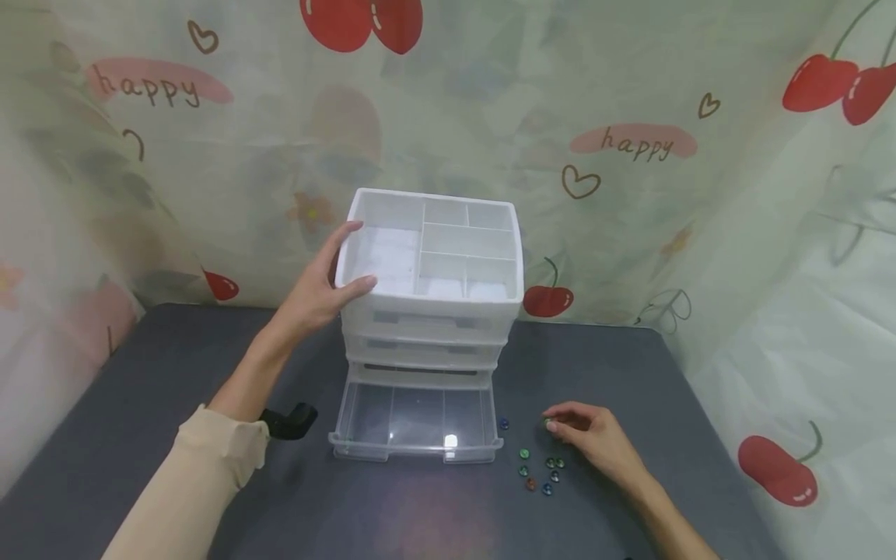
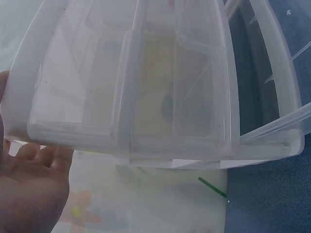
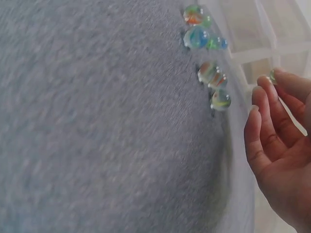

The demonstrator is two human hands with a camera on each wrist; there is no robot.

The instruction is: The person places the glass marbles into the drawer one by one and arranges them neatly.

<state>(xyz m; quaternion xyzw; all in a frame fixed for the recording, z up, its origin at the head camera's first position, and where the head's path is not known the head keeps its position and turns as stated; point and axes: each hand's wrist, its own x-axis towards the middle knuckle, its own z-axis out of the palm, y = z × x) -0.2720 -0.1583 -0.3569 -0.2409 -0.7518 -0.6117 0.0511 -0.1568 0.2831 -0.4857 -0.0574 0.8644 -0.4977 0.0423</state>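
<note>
A white plastic drawer organizer stands on the dark table, its top tray divided into compartments. My left hand grips the organizer's upper left side, thumb over the front rim and fingers round the side. Below, the clear bottom drawer is pulled out toward me. To its right, my right hand pinches a small greenish glass marble between thumb and fingertips. Several loose marbles lie nearby, among them a blue marble beside the drawer, a green marble and an orange marble.
The dark grey table ends at a cloth backdrop printed with cherries and hearts. A black strap-like object shows at the left wrist. Two shallow drawers above the bottom one are pushed in.
</note>
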